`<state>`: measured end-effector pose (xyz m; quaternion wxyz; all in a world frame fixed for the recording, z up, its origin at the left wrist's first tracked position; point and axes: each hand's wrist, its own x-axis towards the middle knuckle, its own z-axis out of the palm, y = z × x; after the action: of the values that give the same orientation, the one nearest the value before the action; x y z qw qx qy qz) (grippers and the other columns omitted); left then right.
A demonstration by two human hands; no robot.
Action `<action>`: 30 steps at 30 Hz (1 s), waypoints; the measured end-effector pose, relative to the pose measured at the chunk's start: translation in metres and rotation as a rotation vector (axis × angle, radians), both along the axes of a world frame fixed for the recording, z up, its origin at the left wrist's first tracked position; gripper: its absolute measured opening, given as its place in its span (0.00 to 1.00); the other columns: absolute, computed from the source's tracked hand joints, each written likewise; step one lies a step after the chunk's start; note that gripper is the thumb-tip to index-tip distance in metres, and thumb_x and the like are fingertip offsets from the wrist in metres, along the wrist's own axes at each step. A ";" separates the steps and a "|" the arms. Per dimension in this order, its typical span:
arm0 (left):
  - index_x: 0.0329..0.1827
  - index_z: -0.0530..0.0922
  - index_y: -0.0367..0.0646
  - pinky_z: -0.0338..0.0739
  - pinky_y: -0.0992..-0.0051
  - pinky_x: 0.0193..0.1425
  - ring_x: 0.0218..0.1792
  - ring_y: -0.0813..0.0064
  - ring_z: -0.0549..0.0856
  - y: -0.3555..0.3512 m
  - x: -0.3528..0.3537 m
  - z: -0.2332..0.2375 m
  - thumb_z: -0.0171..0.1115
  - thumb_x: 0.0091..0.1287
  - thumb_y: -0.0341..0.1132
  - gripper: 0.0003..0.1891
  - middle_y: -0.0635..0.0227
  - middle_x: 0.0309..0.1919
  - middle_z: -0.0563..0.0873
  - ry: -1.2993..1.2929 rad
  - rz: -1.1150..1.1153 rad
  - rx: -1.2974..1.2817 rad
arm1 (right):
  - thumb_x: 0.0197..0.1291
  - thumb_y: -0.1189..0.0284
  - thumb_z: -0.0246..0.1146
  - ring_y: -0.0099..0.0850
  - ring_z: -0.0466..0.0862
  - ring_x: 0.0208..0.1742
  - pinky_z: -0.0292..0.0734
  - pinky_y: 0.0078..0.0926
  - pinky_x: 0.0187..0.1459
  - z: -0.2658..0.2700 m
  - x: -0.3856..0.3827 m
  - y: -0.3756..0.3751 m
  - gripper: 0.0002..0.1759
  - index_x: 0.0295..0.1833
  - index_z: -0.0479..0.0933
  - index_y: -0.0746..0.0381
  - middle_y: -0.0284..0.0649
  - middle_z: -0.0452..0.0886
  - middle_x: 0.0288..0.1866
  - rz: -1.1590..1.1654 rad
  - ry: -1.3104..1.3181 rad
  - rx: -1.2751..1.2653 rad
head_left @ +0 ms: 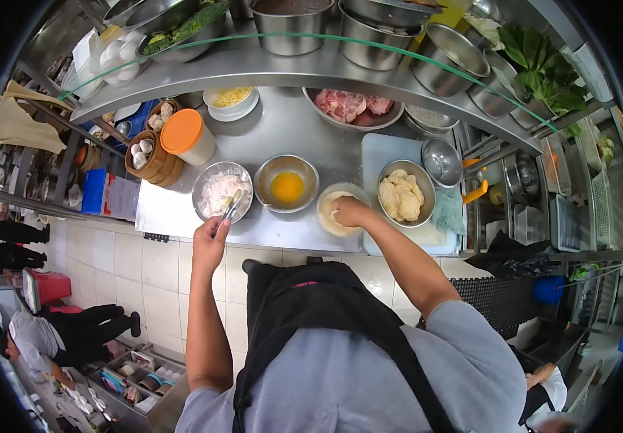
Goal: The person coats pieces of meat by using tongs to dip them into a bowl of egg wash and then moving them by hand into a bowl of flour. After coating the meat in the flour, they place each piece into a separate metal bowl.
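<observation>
My left hand [210, 242] is closed around metal tongs [235, 205], whose tips reach into a bowl of white, floury pieces [218, 189]. To its right stands a steel bowl [262, 195] with beaten-looking yellow egg [287, 187]. My right hand [353, 213] reaches into a bowl of pale crumbs [333, 224], its fingers curled down; whatever they hold is hidden. Beside that hand, on a pale cutting board [378, 155], a steel bowl holds several crumb-coated pieces [401, 195].
An orange-lidded tub [183, 132] and a bamboo steamer with eggs [151, 160] stand at left. Raw meat [342, 105] sits in a bowl at the back. A metal shelf [297, 74] overhangs the table. An empty steel bowl [441, 162] and green cloth [449, 211] lie at right. Other people are nearby.
</observation>
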<state>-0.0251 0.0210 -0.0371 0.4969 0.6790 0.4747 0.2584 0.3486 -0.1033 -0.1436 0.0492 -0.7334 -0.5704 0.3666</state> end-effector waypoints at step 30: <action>0.50 0.84 0.31 0.68 0.78 0.34 0.30 0.85 0.72 -0.002 -0.003 -0.003 0.64 0.77 0.40 0.16 0.75 0.27 0.80 0.067 0.005 -0.037 | 0.60 0.72 0.60 0.55 0.85 0.58 0.79 0.45 0.61 -0.008 -0.013 0.003 0.17 0.53 0.83 0.66 0.57 0.86 0.55 -0.123 -0.078 -0.018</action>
<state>-0.0285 0.0188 -0.0400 0.4927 0.6767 0.4974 0.2279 0.3353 -0.0999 -0.1517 0.0427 -0.7812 -0.5225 0.3390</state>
